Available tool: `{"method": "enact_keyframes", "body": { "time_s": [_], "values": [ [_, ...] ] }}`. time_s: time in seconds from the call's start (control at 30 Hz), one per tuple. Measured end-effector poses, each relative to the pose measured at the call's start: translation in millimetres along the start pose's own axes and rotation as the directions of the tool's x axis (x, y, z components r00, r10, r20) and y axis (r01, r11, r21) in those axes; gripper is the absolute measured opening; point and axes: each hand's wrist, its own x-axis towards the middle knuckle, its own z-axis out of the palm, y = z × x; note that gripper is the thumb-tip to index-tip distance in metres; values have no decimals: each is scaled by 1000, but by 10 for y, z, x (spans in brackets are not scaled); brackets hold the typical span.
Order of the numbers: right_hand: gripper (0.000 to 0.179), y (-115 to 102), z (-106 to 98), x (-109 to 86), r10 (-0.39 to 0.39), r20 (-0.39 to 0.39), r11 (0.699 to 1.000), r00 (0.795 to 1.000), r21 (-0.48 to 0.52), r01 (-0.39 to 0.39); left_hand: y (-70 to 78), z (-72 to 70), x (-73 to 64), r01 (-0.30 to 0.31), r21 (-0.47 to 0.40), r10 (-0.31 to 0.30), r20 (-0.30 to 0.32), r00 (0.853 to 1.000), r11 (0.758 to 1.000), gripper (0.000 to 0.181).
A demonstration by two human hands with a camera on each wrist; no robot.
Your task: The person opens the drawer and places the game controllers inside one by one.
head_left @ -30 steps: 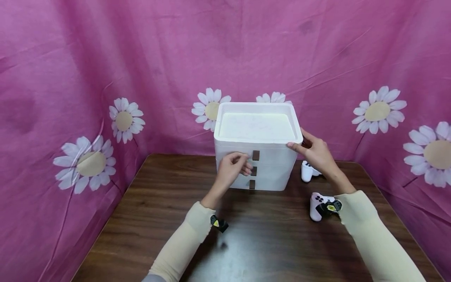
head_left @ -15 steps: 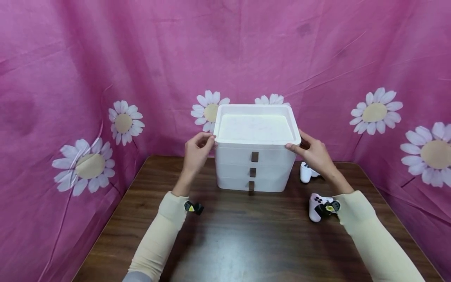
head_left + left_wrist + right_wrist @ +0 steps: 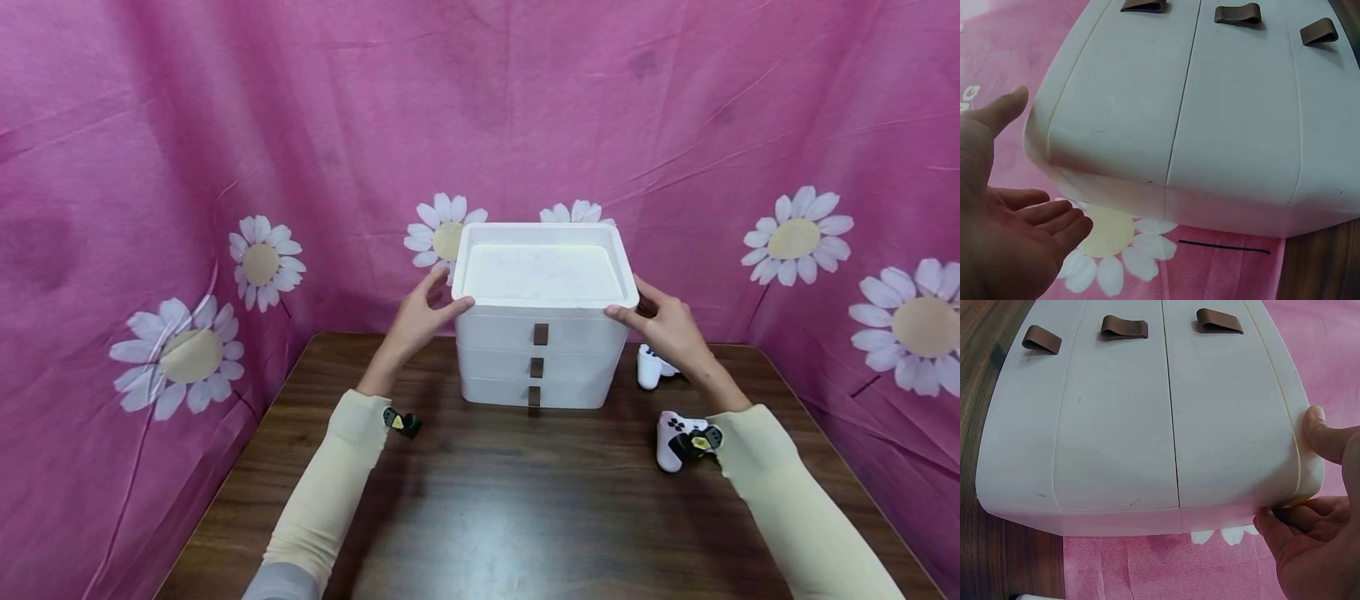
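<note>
A white plastic three-drawer box (image 3: 558,317) stands on the brown wood-grain table (image 3: 465,500), your right hand (image 3: 667,329) pinching its top corner, your left hand (image 3: 415,323) spread beside the other; pressure from one side alone could skew it.

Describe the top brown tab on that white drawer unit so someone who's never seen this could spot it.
On the wooden table, find the white drawer unit between the left hand and right hand. Three brown tabs run down its front. The top brown tab sits closest to the unit's tray-shaped top, with both others below it.
</note>
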Motion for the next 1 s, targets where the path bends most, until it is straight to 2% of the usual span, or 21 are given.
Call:
{"method": "enact_keyframes", "body": {
  "time_s": [0.07, 0.2, 0.3, 0.43, 0.57, 0.73, 0.83, 0.9, 1.0],
  "values": [
    [89, 0, -3, -5, 0, -1, 1000, 1000, -3, 0, -17, 23, 25, 3, -29, -2, 40, 999, 1000, 90],
    [88, -4, -11, -12, -2, -2, 1000, 1000, 0, 2, -21, 77, 62, -29, -98, 37, 82, 996, 995, 86],
    [88, 6, -21, -14, -4, -3, 1000, 1000, 2, 4, 78, 90, 29, -36, -121, 48, 100, 994, 992, 85],
    [88, 9, -39, -23, -7, -4, 1000, 1000, -6, 6, 65, 118, 42, -58, -111, 68, 90, 994, 992, 90],
    [86, -8, -31, -46, -24, -20, 999, 999, -38, 23, -41, 143, 97, -74, -92, 80, 58, 995, 993, 94],
    [82, -52, -34, -109, -46, -35, 989, 998, -141, 41, -64, 126, 78, -78, -72, 82, 48, 995, 994, 92],
    [72, -101, -88, -184, -60, -68, 974, 996, -222, 44, -85, 123, 71, -88, -69, 92, 57, 994, 994, 91],
    [58, -135, -125, -247, -79, -112, 964, 991, -262, 47, -91, 123, 66, -94, -72, 99, 59, 993, 993, 90],
    [36, -170, -159, -345, -97, -147, 968, 984, -242, 59, -94, 129, 55, -97, -73, 101, 53, 994, 993, 90]
  ]
}}
